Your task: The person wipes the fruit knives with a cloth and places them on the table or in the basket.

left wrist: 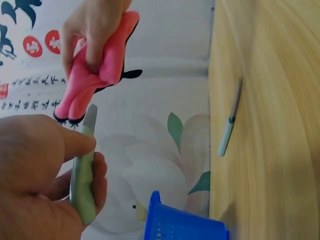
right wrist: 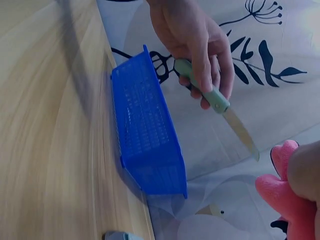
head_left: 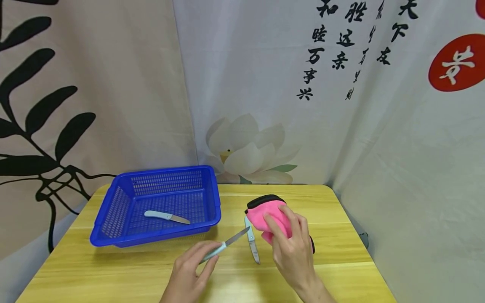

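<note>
My left hand (head_left: 189,265) grips a small folding knife (head_left: 237,237) by its pale green handle, the blade out and pointing up toward the right. In the right wrist view that knife's blade (right wrist: 240,129) ends close to a soft pink cloth item with black edging (right wrist: 285,197). My right hand (head_left: 295,250) holds this bunched pink item (head_left: 270,214) above the table, fingers pressed into its folds. Below and between the hands, a second knife (head_left: 251,240) lies on the table with its blade out; the pink item overlaps its upper end in the head view.
A blue plastic basket (head_left: 166,170) stands at the table's back left. Inside it lies another pale-handled knife (head_left: 166,216), blade extended. The wooden table (head_left: 132,273) meets a printed curtain (head_left: 257,84) at the back.
</note>
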